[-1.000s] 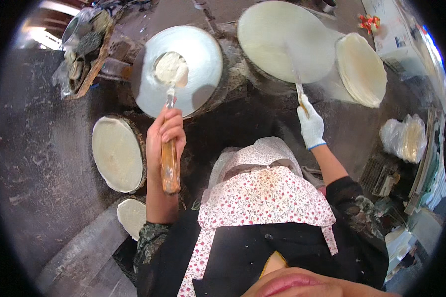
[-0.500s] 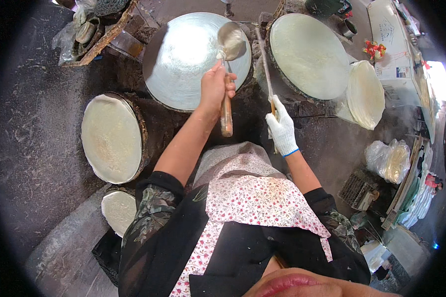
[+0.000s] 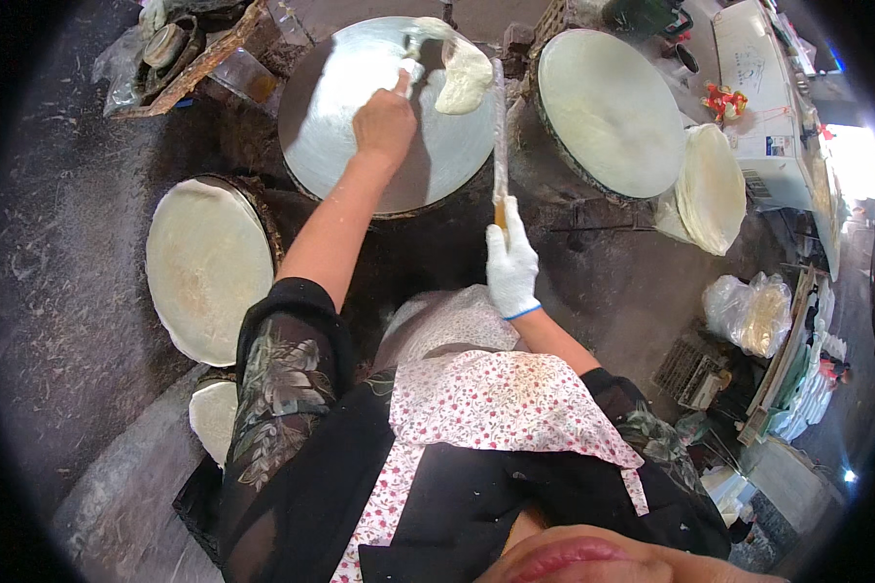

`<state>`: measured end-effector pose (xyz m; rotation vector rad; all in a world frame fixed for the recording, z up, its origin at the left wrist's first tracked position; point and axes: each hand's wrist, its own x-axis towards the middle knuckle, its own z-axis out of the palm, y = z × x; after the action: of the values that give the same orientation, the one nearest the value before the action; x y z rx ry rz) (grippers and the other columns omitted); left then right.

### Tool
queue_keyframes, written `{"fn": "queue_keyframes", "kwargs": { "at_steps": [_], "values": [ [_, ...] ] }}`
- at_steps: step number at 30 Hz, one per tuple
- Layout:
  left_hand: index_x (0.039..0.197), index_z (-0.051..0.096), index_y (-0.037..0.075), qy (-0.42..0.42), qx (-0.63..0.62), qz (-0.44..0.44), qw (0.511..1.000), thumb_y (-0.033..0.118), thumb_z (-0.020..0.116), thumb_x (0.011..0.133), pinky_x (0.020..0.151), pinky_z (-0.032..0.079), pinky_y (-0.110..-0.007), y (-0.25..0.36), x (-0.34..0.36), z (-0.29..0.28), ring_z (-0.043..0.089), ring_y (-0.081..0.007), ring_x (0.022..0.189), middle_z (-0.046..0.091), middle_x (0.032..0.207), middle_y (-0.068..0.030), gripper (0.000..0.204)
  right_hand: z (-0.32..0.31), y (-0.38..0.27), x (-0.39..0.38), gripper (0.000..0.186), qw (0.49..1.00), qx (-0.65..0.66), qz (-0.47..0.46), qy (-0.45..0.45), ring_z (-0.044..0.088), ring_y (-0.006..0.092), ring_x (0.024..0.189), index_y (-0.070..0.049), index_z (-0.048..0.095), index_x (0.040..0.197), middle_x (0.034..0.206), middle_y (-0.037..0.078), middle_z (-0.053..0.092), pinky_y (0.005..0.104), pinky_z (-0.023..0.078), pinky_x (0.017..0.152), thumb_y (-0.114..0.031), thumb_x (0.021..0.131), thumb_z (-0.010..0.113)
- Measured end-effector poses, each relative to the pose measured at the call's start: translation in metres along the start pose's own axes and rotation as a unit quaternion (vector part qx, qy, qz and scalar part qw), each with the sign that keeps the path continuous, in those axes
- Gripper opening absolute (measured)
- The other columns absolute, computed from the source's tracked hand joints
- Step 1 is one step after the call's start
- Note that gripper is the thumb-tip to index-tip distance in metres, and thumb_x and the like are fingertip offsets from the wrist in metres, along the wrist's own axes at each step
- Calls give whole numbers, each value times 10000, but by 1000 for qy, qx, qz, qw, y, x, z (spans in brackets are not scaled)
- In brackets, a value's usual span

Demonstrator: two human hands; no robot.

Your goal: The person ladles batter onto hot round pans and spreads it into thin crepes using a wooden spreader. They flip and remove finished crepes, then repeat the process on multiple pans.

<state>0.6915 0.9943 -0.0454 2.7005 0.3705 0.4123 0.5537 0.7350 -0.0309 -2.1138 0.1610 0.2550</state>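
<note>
My bare left hand (image 3: 385,124) is closed around the handle of a ladle (image 3: 412,68) over the round, pale metal griddle (image 3: 447,165). The ladle's bowl is hard to make out. A thick, curved trail of creamy batter (image 3: 465,80) lies on the griddle's far right part, just right of the ladle. In my white-gloved right hand (image 3: 511,264) is a long, thin spatula (image 3: 501,146), gripped by its yellowish handle. Its blade points away from me, close along the griddle's right edge.
A thin pale sheet covers a second griddle (image 3: 612,117) at the right. Beside it lies a stack of round flatbreads (image 3: 712,189). Another sheet covers a griddle (image 3: 209,272) at the left, with a smaller pale round (image 3: 214,418) nearer me. A white box (image 3: 763,107) stands far right.
My left hand and the ladle have moved left and away from me, and batter has come out onto the griddle. My right hand with the spatula has shifted left and slightly nearer.
</note>
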Motion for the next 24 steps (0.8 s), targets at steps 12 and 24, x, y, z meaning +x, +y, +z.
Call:
{"fn": "queue_keyframes", "kwargs": {
  "at_steps": [12,24],
  "values": [
    [1612,488,117,62,-444,-288,846,139,496,1132,490,400,-223,-49,-153,-138,472,-37,567,566,780,29,480,33,-29,60,529,990,-42,-135,26,736,327,1145,-266,542,1561,1339,136,720,397,563,976,-216,1038,603],
    [1615,474,96,21,-510,-273,816,76,482,1121,483,408,-204,-8,-220,-177,476,-28,577,580,810,27,494,29,-89,57,478,993,39,-104,-36,581,234,1414,-23,566,1520,1530,158,616,335,403,1196,-59,1045,527]
  ]
}}
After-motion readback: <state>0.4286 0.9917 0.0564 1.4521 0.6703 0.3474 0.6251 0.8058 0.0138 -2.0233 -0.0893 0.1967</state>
